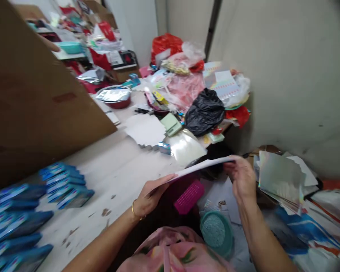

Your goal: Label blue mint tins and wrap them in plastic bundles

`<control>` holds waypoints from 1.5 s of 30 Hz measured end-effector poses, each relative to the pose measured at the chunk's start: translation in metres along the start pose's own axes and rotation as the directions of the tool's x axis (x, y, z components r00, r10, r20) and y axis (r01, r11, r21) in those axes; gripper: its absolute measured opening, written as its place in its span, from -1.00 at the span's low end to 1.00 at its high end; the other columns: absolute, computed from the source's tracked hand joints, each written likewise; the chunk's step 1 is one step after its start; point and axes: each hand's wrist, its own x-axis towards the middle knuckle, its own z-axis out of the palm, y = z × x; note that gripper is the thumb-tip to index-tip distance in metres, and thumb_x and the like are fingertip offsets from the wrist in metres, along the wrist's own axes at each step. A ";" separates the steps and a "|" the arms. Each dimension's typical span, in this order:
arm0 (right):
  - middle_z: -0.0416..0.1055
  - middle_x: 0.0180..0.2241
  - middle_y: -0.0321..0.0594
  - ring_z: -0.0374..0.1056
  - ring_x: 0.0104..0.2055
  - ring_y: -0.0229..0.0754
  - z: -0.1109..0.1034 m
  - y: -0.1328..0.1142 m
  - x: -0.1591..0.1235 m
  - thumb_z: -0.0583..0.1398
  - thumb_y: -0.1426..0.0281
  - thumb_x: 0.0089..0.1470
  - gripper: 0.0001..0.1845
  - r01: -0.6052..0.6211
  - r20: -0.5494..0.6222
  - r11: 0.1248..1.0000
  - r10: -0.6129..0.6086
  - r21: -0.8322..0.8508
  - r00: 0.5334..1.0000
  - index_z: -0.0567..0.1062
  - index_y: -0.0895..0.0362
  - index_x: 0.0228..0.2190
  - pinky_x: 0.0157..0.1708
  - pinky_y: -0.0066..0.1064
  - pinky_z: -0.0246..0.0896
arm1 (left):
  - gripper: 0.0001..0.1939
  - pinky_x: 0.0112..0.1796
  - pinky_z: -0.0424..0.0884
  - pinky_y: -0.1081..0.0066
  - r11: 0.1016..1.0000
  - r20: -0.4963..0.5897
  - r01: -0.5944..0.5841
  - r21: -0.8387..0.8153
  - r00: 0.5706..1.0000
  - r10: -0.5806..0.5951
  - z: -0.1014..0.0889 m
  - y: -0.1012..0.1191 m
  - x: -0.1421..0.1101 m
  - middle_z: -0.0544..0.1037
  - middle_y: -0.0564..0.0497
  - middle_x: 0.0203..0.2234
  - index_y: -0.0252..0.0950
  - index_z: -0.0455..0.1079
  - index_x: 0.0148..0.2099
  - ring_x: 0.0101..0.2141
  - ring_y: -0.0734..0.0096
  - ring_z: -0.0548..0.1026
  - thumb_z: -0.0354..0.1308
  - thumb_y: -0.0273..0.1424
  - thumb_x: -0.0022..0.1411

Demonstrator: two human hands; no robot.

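Observation:
Between my two hands I hold a white sheet (pixel 205 165), seen nearly edge-on and slightly bowed, above my lap. My left hand (pixel 154 190), with a gold bracelet at the wrist, is closed on its left end. My right hand (pixel 242 175) pinches the right end, fingers partly hidden behind it. Beneath the sheet is a magenta perforated plastic piece (pixel 189 197). A stack of white cards (pixel 145 130) lies on the table beyond, beside a glossy translucent sheet (pixel 185 147) and a pale green box-like thing (pixel 171 124).
Blue boxes (pixel 66 185) stand in rows on the table (pixel 107 170) at left, by a big cardboard panel (pixel 39 98). A black plastic bag (pixel 205 112) and other bags crowd the far end. Below me sits a teal basin (pixel 228 240); silvery sheets (pixel 282 179) are at right.

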 end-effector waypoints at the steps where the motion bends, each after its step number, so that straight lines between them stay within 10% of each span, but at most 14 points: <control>1: 0.39 -0.24 -0.10 0.33 -0.22 -0.11 0.014 -0.018 -0.017 0.10 0.07 -0.06 -0.52 0.209 -0.006 0.972 -0.211 -0.107 0.977 0.42 0.18 -0.25 -0.21 -0.21 0.21 | -0.68 -0.19 0.39 0.41 1.000 -0.038 0.001 0.012 0.999 0.000 -0.022 0.001 -0.014 0.53 0.00 -0.25 -0.28 0.40 -0.11 -0.26 0.35 0.47 -0.06 -0.28 0.18; 3: 0.27 -0.05 -0.06 0.18 0.00 -0.01 0.047 -0.056 -0.053 0.10 0.05 -0.06 -0.46 0.576 0.164 0.766 -0.553 -0.284 0.817 0.36 0.15 -0.12 -0.02 -0.09 0.02 | -0.71 -0.25 0.40 0.42 1.000 -0.083 0.011 0.010 0.997 -0.011 -0.063 0.004 -0.041 0.54 -0.01 -0.31 -0.29 0.45 -0.20 -0.31 0.36 0.47 0.00 -0.27 0.14; 6: 0.29 -0.05 -0.14 0.13 0.05 -0.05 0.111 -0.101 -0.098 0.12 0.13 -0.03 -0.55 0.858 0.629 0.466 -0.606 -0.214 0.486 0.35 0.08 -0.10 0.09 -0.08 -0.18 | -0.70 -0.25 0.39 0.38 0.989 -0.081 0.081 -0.124 0.992 -0.092 -0.113 0.007 -0.076 0.53 -0.03 -0.29 -0.32 0.46 -0.25 -0.28 0.32 0.44 0.08 -0.22 0.06; 10: 0.40 -0.24 -0.21 0.27 -0.14 -0.21 0.190 -0.123 -0.131 0.09 0.23 0.04 -0.74 0.880 0.799 0.468 -0.559 0.084 0.222 0.41 0.09 -0.25 0.06 -0.21 -0.07 | -0.64 -0.20 0.35 0.34 0.906 -0.021 0.169 -0.387 0.981 -0.192 -0.151 0.004 -0.117 0.50 -0.03 -0.23 -0.30 0.42 -0.16 -0.22 0.30 0.42 0.16 -0.22 0.00; 15: 0.31 -0.56 -0.30 0.23 -0.44 -0.30 0.247 -0.120 -0.147 0.08 0.27 0.06 -0.73 0.747 0.844 0.612 -0.520 0.258 0.134 0.33 0.14 -0.59 -0.30 -0.42 0.12 | -0.62 -0.25 0.35 0.33 0.824 -0.187 0.124 -0.552 0.945 -0.268 -0.178 -0.004 -0.152 0.50 -0.06 -0.35 -0.36 0.40 -0.17 -0.26 0.30 0.42 0.14 -0.21 0.02; 21: 0.17 -0.66 -0.38 0.09 -0.58 -0.38 0.295 -0.117 -0.158 0.08 0.29 0.06 -0.71 0.637 0.885 0.718 -0.450 0.279 0.121 0.28 0.15 -0.63 -0.52 -0.53 -0.03 | -0.56 -0.42 0.29 0.55 0.970 -0.709 -0.074 -0.230 0.696 -0.115 -0.215 -0.001 -0.168 0.40 0.09 -0.51 -0.28 0.27 0.01 -0.48 0.59 0.34 0.16 -0.37 0.03; 27: 0.15 -0.67 -0.39 0.06 -0.60 -0.40 0.338 -0.113 -0.148 0.08 0.28 0.06 -0.69 0.547 0.894 0.727 -0.438 0.416 -0.097 0.27 0.15 -0.63 -0.55 -0.55 -0.06 | -0.78 -0.29 0.35 0.49 0.992 -0.717 0.104 0.069 0.696 -0.023 -0.234 0.005 -0.170 0.49 -0.05 -0.34 -0.32 0.44 -0.20 -0.30 0.45 0.42 0.10 -0.42 0.07; 36: 0.34 -0.58 -0.25 0.22 -0.51 -0.29 0.368 -0.094 -0.137 0.00 0.03 0.02 -0.55 0.672 0.829 0.499 -0.433 0.547 -0.354 0.39 0.15 -0.49 -0.48 -0.51 -0.03 | -0.76 -0.33 0.36 0.46 0.929 -0.840 0.359 0.089 0.529 -0.124 -0.224 -0.004 -0.166 0.53 -0.06 -0.40 -0.35 0.46 -0.21 -0.37 0.42 0.46 0.12 -0.39 0.05; 40: 0.30 -0.66 -0.23 0.19 -0.58 -0.28 0.375 -0.088 -0.138 -0.07 -0.08 -0.03 -0.43 0.753 0.829 0.362 -0.346 0.550 -0.439 0.39 0.15 -0.57 -0.55 -0.49 -0.14 | -0.77 -0.34 0.35 0.47 0.917 -0.830 0.393 0.067 0.532 -0.167 -0.222 -0.002 -0.170 0.52 -0.07 -0.39 -0.37 0.47 -0.24 -0.38 0.42 0.45 0.12 -0.38 0.04; 45: 0.27 -0.71 -0.24 0.13 -0.64 -0.31 0.389 -0.085 -0.142 -0.11 -0.11 -0.04 -0.36 0.704 0.811 0.402 -0.284 0.585 -0.511 0.41 0.16 -0.59 -0.58 -0.49 -0.19 | -0.80 -0.40 0.34 0.50 0.891 -0.800 0.449 0.062 0.556 -0.225 -0.228 -0.006 -0.175 0.51 -0.03 -0.46 -0.36 0.47 -0.28 -0.43 0.46 0.44 0.10 -0.39 0.05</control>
